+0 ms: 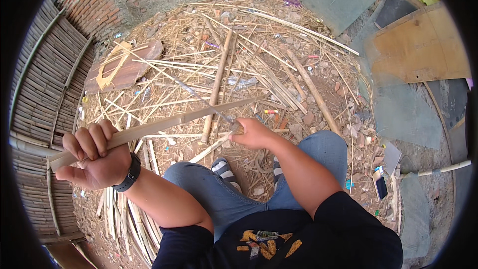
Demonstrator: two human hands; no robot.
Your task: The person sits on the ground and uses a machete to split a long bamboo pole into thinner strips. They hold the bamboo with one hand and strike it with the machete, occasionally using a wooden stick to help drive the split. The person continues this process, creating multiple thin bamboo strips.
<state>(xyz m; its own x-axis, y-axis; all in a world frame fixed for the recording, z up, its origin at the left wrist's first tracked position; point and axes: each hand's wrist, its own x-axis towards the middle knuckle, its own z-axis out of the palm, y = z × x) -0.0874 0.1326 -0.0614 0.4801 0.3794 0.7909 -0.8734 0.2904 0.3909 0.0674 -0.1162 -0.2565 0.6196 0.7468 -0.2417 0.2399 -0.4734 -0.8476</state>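
Note:
My left hand point(97, 157), wearing a dark wristwatch point(130, 172), is wrapped round the near end of a long split bamboo strip point(164, 125). The strip slants up to the right, narrowing toward its far tip in front of me. In my right hand point(254, 133) is the wooden handle of a long-bladed knife, its thin grey blade point(193, 92) pointing away to the upper left. Blade and strip cross near the strip's middle; whether the edge bites into it I cannot tell. My knees are bent on either side of my sandalled feet.
Bamboo poles point(219, 84), loose strips point(279, 87) and shavings litter the ground. A pile of cut strips point(132, 224) lies by my left side. A bamboo-slat panel point(37, 79) stands left, a brown board point(124, 67) ahead of it. Sheets point(408, 114) and a phone point(380, 185) lie right.

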